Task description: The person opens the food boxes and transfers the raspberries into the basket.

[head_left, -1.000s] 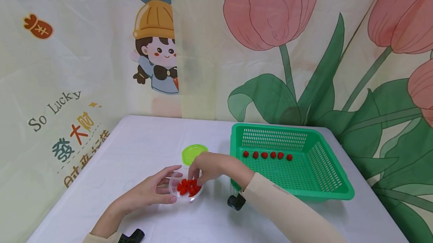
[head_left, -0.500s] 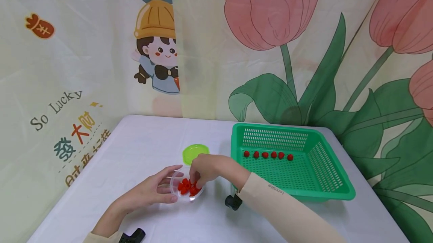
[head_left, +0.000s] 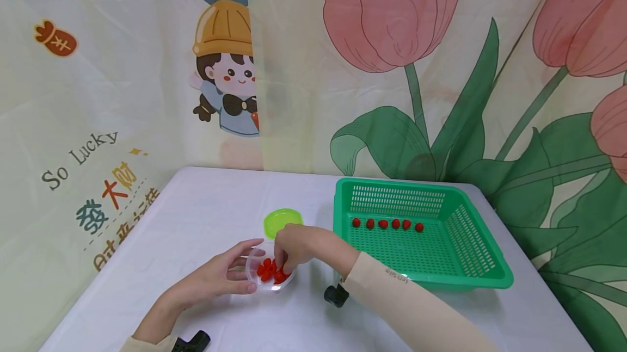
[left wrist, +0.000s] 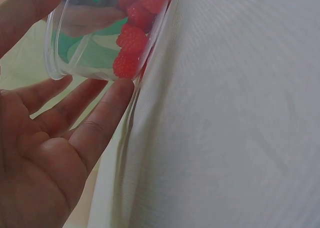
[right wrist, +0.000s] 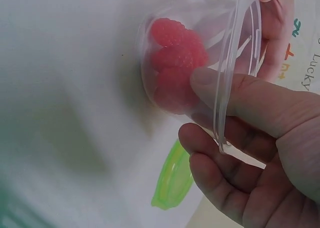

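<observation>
A clear plastic bowl of red raspberries stands on the white table. My left hand holds it from the left, thumb in front and fingers round the far side. In the left wrist view, fingertips meet the bowl near its base. Dipping over the rim, my right hand pinches a raspberry with thumb and forefinger; the forefinger is largely hidden behind the thumb in the right wrist view. The other right fingers stay curled outside the bowl.
A lime-green lid lies just behind the bowl. On the right stands a green perforated basket, with several red berries in a row along its far side. The right forearm passes before its near left corner.
My right thumb and forefinger have come together among the raspberries, having been spread apart a second ago. My left hand and the bowl have kept their place.
</observation>
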{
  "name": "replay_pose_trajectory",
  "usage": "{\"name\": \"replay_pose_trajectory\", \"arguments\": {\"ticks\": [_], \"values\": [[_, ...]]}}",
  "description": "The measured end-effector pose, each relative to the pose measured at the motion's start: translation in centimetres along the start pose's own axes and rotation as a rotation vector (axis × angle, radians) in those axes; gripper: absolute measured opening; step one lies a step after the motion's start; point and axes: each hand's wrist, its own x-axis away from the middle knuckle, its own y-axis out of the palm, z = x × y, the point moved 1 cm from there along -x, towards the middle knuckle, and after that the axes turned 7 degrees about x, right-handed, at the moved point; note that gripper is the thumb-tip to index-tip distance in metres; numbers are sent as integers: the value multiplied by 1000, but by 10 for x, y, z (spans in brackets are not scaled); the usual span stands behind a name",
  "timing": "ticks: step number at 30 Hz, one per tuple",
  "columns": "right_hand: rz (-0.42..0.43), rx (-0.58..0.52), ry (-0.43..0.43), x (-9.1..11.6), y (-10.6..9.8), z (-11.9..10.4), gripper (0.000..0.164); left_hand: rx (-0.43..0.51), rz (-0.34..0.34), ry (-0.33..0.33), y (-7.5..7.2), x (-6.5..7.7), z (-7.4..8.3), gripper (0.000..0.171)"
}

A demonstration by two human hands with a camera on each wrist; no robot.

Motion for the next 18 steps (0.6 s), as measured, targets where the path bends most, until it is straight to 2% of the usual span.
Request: {"name": "replay_pose_trajectory", "arguments": {"ticks": [10,18], "values": [[12,-5,-55,1,1,5,6,-20,6,-1,-1,0,-2,81],[85,-89,-79,8,-8,14,9,-8,-3,3,-2,-1,-3,80]]}}
